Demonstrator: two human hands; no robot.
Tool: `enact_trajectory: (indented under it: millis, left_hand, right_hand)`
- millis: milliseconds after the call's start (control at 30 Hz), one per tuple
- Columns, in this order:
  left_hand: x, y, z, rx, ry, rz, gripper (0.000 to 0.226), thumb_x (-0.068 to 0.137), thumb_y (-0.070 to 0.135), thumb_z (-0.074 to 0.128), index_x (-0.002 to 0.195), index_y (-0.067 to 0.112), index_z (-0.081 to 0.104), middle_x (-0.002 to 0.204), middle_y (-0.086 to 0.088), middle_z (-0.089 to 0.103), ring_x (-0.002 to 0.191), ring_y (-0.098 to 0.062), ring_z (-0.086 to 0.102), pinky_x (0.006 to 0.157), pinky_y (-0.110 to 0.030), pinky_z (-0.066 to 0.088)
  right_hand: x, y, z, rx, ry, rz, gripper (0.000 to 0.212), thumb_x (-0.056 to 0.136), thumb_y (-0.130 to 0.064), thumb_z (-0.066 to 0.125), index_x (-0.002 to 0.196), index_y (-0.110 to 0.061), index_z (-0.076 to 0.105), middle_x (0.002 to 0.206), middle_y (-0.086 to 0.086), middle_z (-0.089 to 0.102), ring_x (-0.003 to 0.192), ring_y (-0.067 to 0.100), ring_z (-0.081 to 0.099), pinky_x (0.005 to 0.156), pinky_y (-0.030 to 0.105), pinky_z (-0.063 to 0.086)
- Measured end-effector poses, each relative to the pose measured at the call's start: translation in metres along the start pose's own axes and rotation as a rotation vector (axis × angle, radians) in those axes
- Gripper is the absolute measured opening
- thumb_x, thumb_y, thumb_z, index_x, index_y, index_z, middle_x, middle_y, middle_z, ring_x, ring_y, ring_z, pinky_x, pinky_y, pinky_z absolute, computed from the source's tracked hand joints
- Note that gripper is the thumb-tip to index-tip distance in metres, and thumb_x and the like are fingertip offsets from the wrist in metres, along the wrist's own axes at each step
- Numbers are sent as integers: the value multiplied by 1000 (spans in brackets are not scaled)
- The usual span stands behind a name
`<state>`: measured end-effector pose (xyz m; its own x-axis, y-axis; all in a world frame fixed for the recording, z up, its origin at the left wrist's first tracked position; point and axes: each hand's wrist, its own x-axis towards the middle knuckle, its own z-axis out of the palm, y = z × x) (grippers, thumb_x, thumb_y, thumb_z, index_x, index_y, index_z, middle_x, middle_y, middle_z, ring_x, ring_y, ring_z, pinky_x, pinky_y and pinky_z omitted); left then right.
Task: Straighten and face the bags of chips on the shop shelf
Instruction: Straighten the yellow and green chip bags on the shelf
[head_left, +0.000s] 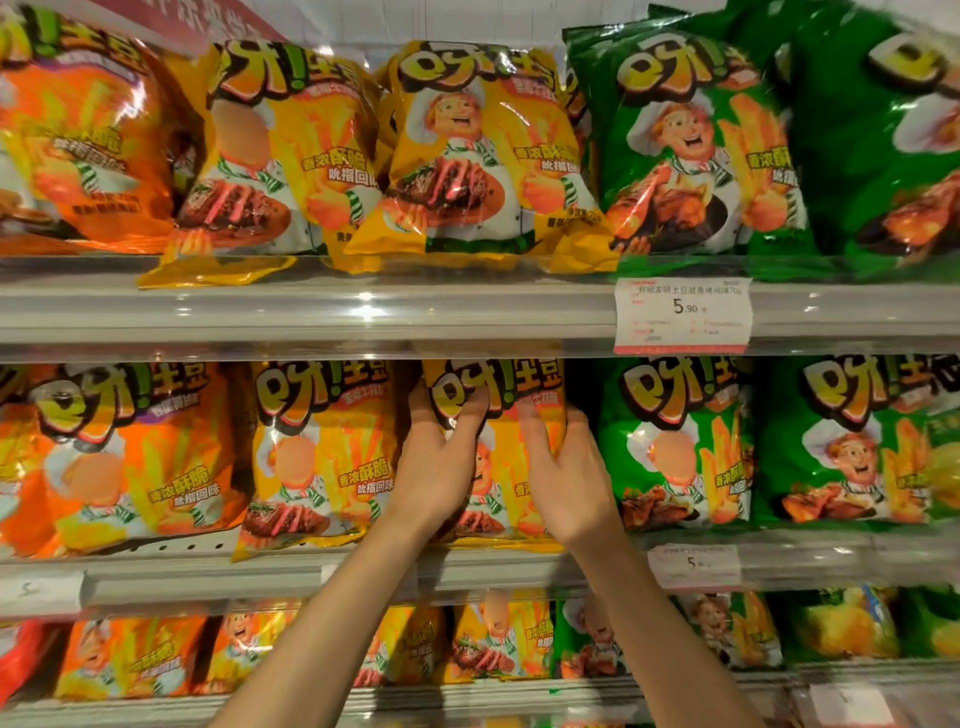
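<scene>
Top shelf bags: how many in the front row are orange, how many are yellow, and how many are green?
Orange bags: 1
Yellow bags: 2
Green bags: 2
Total: 5 in the front row. Slivers of more bags show behind them, too hidden to count.

The setting is a retail shop, in a snack aisle. Three tiers of metal shelving (311, 312) carry identical branded chip bags grouped by colour: orange bags (88, 145) at the left end, yellow bags (467, 156) at the centre, green bags (691, 150) at the right end. Clear rails run along each shelf's front edge. Printed price tags (683, 314) showing 5.90 are clipped to those front edges.
</scene>
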<state>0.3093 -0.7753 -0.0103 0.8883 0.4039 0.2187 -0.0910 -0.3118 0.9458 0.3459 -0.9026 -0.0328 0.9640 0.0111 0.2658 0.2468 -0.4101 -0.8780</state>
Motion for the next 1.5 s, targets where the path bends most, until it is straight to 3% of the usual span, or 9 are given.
enact_trajectory:
  millis: [133, 333, 467, 633, 833, 933, 1133, 1300, 1500]
  left_hand:
    - [0, -9, -3, 26, 24, 70, 76, 95, 68, 35, 156, 38, 2, 134, 2, 55, 113, -19, 61, 101, -39, 45]
    - [-2, -25, -2, 183, 88, 258, 58, 97, 68, 30, 149, 54, 7, 145, -10, 49, 127, -24, 52, 102, -42, 46]
    - [4, -22, 0, 262, 58, 263, 51, 104, 49, 31, 154, 48, 16, 159, -5, 32, 133, -25, 46, 94, -26, 33]
    - [10, -18, 1, 299, 42, 264, 51, 105, 49, 31, 153, 49, 15, 159, -4, 32, 135, -30, 45, 100, -37, 39]
    - [0, -25, -7, 297, -59, 323, 52, 103, 55, 28, 141, 70, -4, 167, 6, 11, 135, -18, 42, 94, -32, 36]
    - [-4, -21, -8, 271, -122, 407, 57, 106, 43, 30, 121, 86, -5, 162, 22, 4, 150, -12, 14, 104, -37, 33]
    - [5, -30, -9, 239, -84, 335, 61, 101, 58, 36, 153, 54, 4, 165, 4, 20, 138, -9, 33, 101, -25, 30]
    - [-16, -37, -26, 152, -22, 392, 55, 100, 41, 54, 150, 38, 30, 150, 10, 41, 138, -4, 40, 114, -34, 38]
    - [-67, -51, -39, 75, 146, 319, 33, 96, 34, 60, 129, 30, 57, 126, 13, 56, 120, -5, 55, 97, -24, 48]
  right_hand:
    - [3, 7, -1, -137, 42, -143, 49, 101, -53, 41, 131, -15, 51, 125, 13, 61, 112, 33, 61, 91, 34, 44]
    - [4, 34, 2, -586, 295, -950, 21, 98, -4, 64, 113, 9, 69, 120, 49, 54, 97, 60, 62, 70, 52, 60]
    - [8, 35, -3, -713, 277, -1055, 18, 99, -3, 61, 115, 2, 69, 135, 44, 48, 108, 63, 56, 71, 54, 57]
    - [17, 35, -5, -713, 270, -1083, 22, 99, -4, 61, 120, -3, 63, 139, 43, 44, 111, 67, 54, 79, 57, 57]
    - [6, 39, -3, -717, 265, -1079, 19, 102, -4, 55, 115, 1, 68, 138, 44, 45, 107, 65, 52, 87, 60, 51]
    - [9, 41, -2, -704, 249, -1064, 18, 101, -6, 58, 113, 0, 70, 142, 42, 43, 110, 64, 52, 86, 59, 52]
    - [7, 35, -2, -584, 238, -1056, 32, 97, -8, 67, 127, 1, 61, 139, 41, 46, 114, 61, 54, 90, 58, 53]
    - [-23, 24, -28, -20, -93, -372, 59, 96, -47, 59, 149, -33, 36, 147, -9, 47, 131, 0, 47, 108, 31, 45]
    - [-66, 42, -56, 253, -13, -158, 39, 94, -28, 61, 132, -23, 54, 121, -11, 64, 110, -5, 61, 84, 7, 47]
